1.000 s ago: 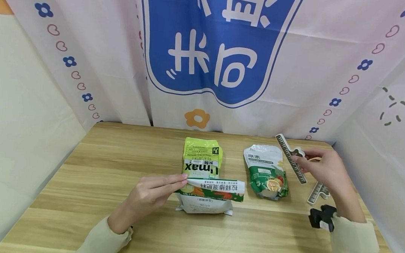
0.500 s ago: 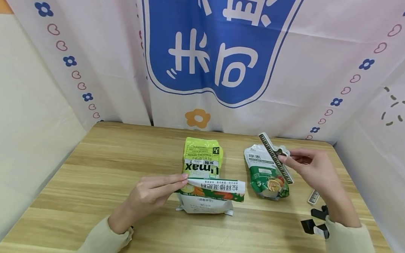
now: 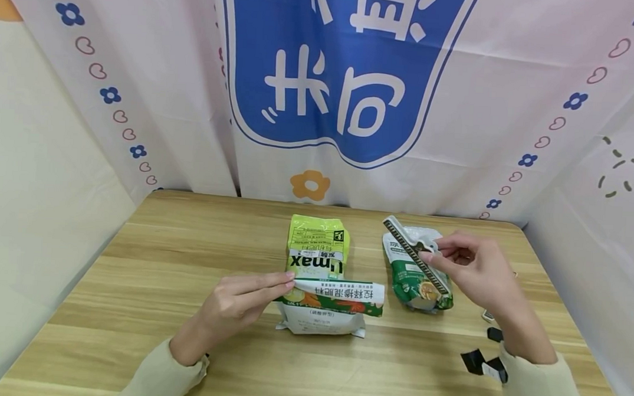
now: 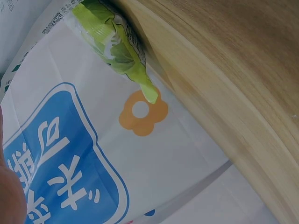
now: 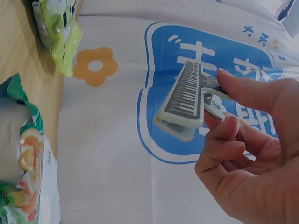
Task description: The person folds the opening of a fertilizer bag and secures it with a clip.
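Note:
In the head view, my left hand (image 3: 232, 303) holds the left end of the folded top of a white fertilizer bag (image 3: 322, 322), its fingers lying along the fold. The thumb is hidden there. Behind that bag stands a lime-green bag (image 3: 318, 233), also visible in the left wrist view. My right hand (image 3: 484, 270) pinches a piano-key-patterned bag clip (image 3: 416, 255) by its handles, thumb on one side and fingers on the other. In the right wrist view, the clip (image 5: 182, 93) shows a narrow gap along its mouth. Below it sits a white-and-green pouch (image 3: 409, 285).
Beside my right wrist lie small black objects (image 3: 471, 361), partly covered by the sleeve. The end of another clip (image 3: 488, 316) peeks out by the forearm. A printed curtain (image 3: 429, 185) hangs behind the wooden table (image 3: 188, 234).
My right hand has carried the bag clip leftward, from right of the white-and-green pouch to over it. The black objects have come more into view. My left hand stays on the fold.

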Action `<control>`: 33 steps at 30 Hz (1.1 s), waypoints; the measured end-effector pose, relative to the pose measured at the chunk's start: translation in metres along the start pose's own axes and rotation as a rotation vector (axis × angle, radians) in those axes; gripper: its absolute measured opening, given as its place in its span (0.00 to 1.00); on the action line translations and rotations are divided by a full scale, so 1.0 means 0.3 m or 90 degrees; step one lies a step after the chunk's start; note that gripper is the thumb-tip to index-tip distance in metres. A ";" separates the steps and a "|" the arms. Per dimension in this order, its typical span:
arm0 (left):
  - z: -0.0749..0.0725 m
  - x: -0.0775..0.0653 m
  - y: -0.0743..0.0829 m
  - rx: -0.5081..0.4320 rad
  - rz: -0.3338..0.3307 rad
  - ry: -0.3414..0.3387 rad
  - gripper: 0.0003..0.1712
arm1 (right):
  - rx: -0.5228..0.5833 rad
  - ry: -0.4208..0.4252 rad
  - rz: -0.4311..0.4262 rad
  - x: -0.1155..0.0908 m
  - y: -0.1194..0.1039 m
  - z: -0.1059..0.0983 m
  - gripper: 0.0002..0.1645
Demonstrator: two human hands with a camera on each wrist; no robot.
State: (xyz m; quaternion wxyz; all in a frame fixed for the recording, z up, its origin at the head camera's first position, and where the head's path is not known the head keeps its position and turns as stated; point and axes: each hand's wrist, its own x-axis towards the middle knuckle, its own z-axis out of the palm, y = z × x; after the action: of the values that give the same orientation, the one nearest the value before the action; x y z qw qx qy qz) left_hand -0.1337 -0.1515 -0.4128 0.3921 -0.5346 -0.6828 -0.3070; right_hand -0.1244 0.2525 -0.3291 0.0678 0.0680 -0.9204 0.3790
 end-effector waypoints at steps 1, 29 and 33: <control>-0.001 0.000 0.001 0.001 -0.001 -0.001 0.15 | 0.002 0.001 -0.010 -0.002 -0.009 0.003 0.13; -0.005 0.009 0.005 0.000 -0.006 -0.009 0.16 | -0.001 -0.147 -0.190 -0.010 -0.182 -0.008 0.07; -0.004 0.009 0.006 0.000 -0.008 -0.009 0.16 | 0.008 -0.183 -0.217 -0.002 -0.199 -0.001 0.06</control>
State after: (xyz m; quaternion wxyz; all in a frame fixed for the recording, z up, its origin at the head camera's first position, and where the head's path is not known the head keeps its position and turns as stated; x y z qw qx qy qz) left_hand -0.1321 -0.1508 -0.4097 0.3849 -0.5324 -0.6892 -0.3057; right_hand -0.1133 0.2108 -0.2877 -0.0014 0.2764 -0.8934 0.3541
